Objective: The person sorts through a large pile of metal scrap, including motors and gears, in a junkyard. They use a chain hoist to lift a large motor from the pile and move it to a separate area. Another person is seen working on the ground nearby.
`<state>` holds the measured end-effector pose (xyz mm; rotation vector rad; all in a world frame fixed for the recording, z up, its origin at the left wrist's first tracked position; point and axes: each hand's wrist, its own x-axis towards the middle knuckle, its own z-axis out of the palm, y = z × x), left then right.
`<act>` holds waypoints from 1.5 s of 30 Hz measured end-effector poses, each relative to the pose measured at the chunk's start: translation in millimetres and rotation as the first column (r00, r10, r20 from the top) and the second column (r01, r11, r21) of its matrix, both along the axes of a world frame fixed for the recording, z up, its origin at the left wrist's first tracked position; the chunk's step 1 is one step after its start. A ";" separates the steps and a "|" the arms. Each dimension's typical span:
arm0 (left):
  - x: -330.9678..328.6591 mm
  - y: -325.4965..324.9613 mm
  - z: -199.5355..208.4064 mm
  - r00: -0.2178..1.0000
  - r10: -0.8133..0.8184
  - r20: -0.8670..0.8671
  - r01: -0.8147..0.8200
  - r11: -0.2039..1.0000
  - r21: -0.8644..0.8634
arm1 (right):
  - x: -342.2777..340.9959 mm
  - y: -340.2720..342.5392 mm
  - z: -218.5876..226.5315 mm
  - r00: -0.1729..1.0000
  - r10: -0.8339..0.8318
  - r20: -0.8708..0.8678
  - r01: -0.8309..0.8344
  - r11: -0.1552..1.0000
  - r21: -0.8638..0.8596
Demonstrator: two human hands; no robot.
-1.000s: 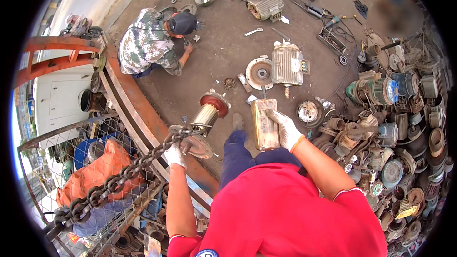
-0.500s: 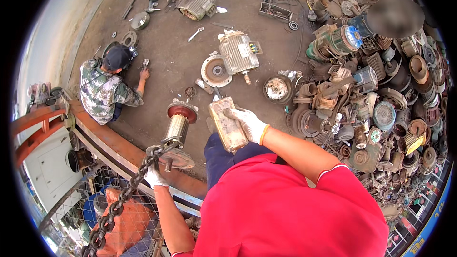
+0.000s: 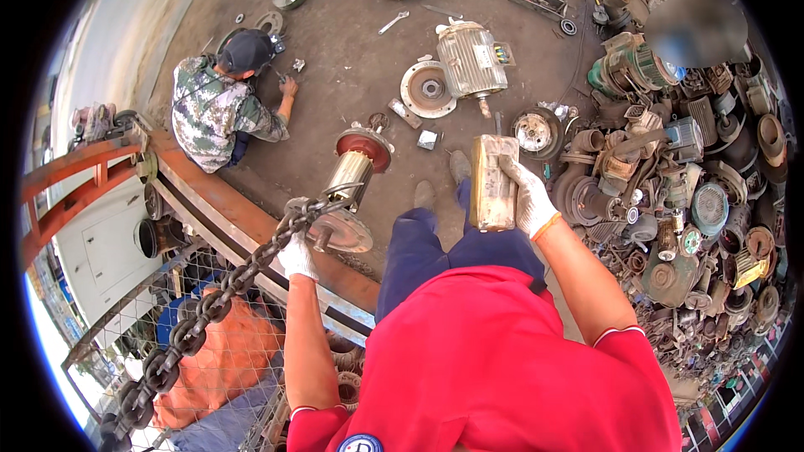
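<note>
My right hand [image 3: 529, 198], in a white glove, grips the side of a worn, yellowish rectangular block [image 3: 494, 182] held upright above my lap. My left hand [image 3: 296, 256], also gloved, lies against a heavy steel chain [image 3: 219, 305], beside the flange; the chain hides its fingers, so I cannot tell how they are closed. The chain runs from the lower left to a motor rotor [image 3: 349, 177] with a red end shield [image 3: 371, 147] at its far end and a round, rusty flange [image 3: 345, 232] at its near end. A shaft stub sticks out of the flange.
A co-worker [image 3: 226, 109] in camouflage crouches at the left beyond an orange steel beam [image 3: 226, 198]. Ahead lie a grey motor [image 3: 471, 61], a ring flange [image 3: 428, 89] and a wrench [image 3: 394, 23]. Heaped motor parts [image 3: 670, 201] fill the right.
My view has shifted, so floor things sit further right. My right hand has swung the block to the right and turned it more upright. My left hand stays by the chain and flange.
</note>
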<state>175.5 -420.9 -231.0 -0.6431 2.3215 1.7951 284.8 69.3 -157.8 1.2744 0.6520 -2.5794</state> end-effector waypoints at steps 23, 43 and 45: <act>-5.9 -59.2 -24.6 0.852 -0.522 0.033 0.521 0.840 -0.150 | 114.9 -102.1 11.5 0.999 -0.009 0.037 0.008 1.000 0.029; 87.4 -15.3 -96.6 0.710 -0.409 0.574 0.698 0.299 -0.651 | 209.9 -34.1 -42.0 0.973 0.092 0.210 -0.088 0.996 -0.031; 85.2 -7.0 -97.7 0.704 -0.476 0.527 0.699 0.328 -0.636 | 211.2 -34.7 -48.8 0.971 0.066 0.228 -0.061 0.998 -0.026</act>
